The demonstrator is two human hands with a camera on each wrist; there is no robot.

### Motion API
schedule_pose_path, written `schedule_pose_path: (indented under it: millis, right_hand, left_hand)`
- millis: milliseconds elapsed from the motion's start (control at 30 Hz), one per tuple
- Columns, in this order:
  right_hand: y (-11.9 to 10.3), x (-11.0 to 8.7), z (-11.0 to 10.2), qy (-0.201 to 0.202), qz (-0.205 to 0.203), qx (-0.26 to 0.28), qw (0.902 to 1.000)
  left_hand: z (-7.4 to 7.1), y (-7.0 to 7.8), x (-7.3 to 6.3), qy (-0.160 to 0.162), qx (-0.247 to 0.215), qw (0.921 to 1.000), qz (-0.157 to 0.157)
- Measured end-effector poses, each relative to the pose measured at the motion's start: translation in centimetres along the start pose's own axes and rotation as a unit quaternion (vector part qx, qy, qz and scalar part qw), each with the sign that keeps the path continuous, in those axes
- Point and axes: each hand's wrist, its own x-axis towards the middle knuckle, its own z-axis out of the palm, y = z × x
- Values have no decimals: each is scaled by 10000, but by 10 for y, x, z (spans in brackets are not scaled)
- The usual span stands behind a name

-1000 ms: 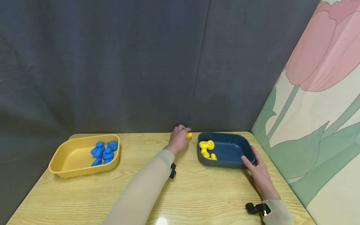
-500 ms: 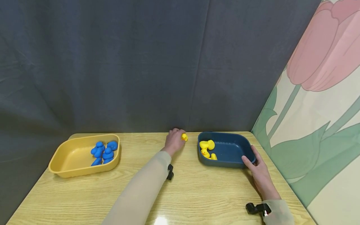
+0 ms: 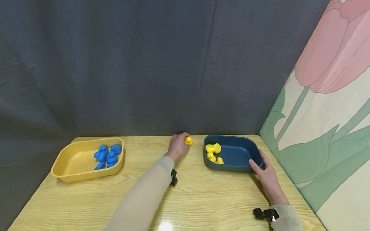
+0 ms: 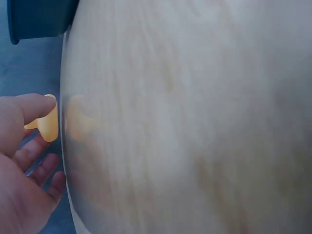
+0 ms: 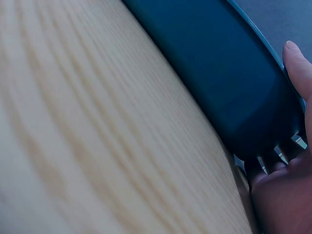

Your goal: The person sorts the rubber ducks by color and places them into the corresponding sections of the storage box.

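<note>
My left hand (image 3: 177,146) pinches a small yellow rubber duck (image 3: 189,141) near the table's back edge, left of a dark blue tray (image 3: 238,156). In the left wrist view the thumb lies over the duck (image 4: 49,127), with a finger behind it. At the tray's right end my right hand (image 3: 269,181) grips the wall. Its thumb (image 5: 295,66) reaches over the rim and the other fingers go round the outside, partly hidden. Several yellow ducks (image 3: 213,148) lie at the left end inside this tray.
A yellow tray (image 3: 72,160) stands at the left of the wooden table (image 3: 202,199), with several blue ducks (image 3: 111,157) at its right end. A dark curtain (image 3: 138,70) hangs right behind the table, and a tulip-patterned wall (image 3: 326,128) borders its right side.
The left hand has shifted left and a little nearer with the duck, whose face has turned toward the head camera. My right hand and both trays have stayed in place.
</note>
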Motion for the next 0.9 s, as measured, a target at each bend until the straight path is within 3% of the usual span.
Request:
schedule_pose_path:
  millis: [467,900]
  right_hand:
    - [0,-1,0,-31,-67,44,10000]
    - [0,1,0,-53,-46,75,9999]
  left_hand:
    - [-18,18,-15,361,-559,9975,254]
    - [-26,51,-36,309,-646,9955,619]
